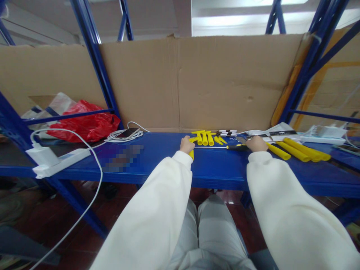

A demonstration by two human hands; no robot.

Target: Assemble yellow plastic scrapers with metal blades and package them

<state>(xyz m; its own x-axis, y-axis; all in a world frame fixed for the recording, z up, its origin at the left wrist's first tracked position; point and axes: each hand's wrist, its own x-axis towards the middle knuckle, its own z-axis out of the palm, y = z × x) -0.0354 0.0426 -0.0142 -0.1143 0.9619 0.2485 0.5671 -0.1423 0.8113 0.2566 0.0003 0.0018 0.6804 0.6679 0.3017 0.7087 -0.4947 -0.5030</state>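
Observation:
My left hand [186,144] is closed around a yellow T-shaped plastic piece [191,154], whose ends show past the fingers. Just right of it lie several more yellow T-shaped pieces [205,138] and small yellow pointed pieces [219,140]. A screwdriver [237,147] rests on the blue tabletop [160,153], its thin shaft pointing at my left hand and its dark handle near my right. My right hand [257,143] is low over the table with fingers curled, beside small metal-looking parts [242,139]. Its fingertips are mostly hidden, so what they grip is unclear.
Long yellow tubes [296,150] lie right of my right hand. Black-and-white striped items [227,132] and plastic packets [282,131] are behind. On the left are a power strip [63,162], white cable [123,135] and red bag [84,122]. A cardboard panel [213,82] stands at the back.

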